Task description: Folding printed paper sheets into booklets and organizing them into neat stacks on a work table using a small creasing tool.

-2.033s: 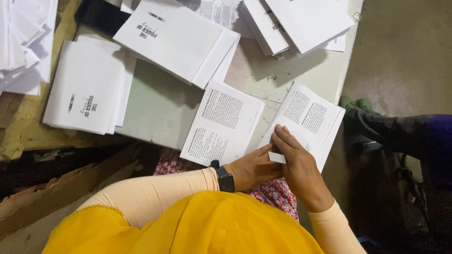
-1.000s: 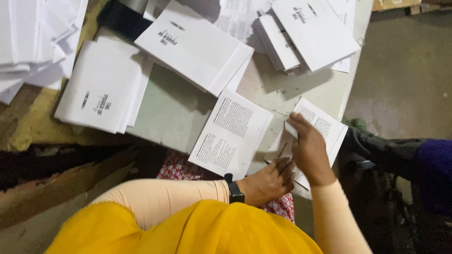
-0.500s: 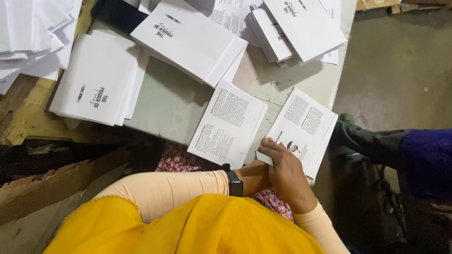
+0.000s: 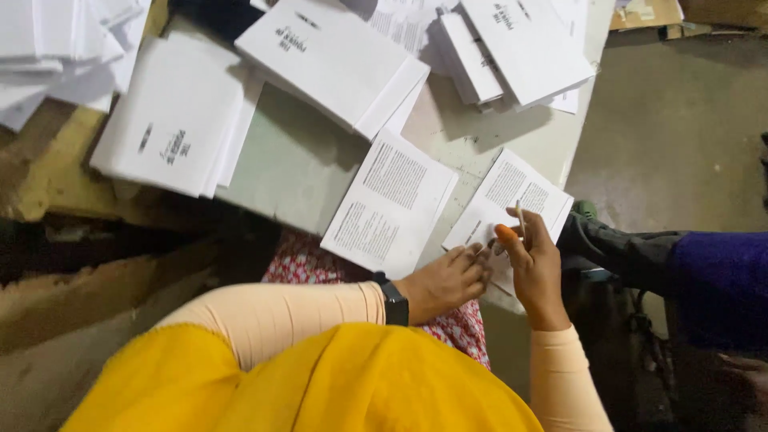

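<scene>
Two folded printed sheets lie at the table's near edge, one to the left (image 4: 392, 200) and one to the right (image 4: 508, 192). My left hand (image 4: 444, 280), with a black wrist watch (image 4: 394, 300), rests flat with its fingertips on the lower corner of the right sheet. Just beside it, my right hand (image 4: 536, 268) is raised over that sheet. It pinches a thin pale stick-like tool (image 4: 520, 216) that points up. An orange cap (image 4: 506, 235) covers its thumb tip.
Stacks of white booklets with black titles sit on the grey table (image 4: 296, 160): one far left (image 4: 172, 120), one at the middle (image 4: 332, 60), one top right (image 4: 524, 44). Another person's dark blue sleeve (image 4: 704, 280) reaches in from the right. Bare floor lies beyond the table's right edge.
My right hand has lifted off the right sheet and now holds the thin tool upright. My left hand has slid right onto that sheet's corner.
</scene>
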